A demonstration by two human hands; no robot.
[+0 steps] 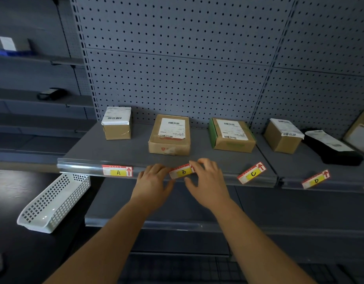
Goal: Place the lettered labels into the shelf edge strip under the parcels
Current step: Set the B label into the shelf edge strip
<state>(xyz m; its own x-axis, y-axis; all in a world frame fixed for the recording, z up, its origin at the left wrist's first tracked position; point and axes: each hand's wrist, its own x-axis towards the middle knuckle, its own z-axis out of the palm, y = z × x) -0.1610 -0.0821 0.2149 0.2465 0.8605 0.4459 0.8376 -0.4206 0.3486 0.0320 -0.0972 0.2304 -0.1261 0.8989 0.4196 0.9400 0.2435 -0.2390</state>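
Label B (183, 172) is tilted against the shelf edge strip (85, 167). The left hand (154, 179) grips one end, the right hand (207, 181) pinches the other (label A (117, 171) sits in the strip).

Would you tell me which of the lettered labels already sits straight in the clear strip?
The red-and-yellow paper label A, leftmost; B is between the left hand and right hand; C and D lie askew.
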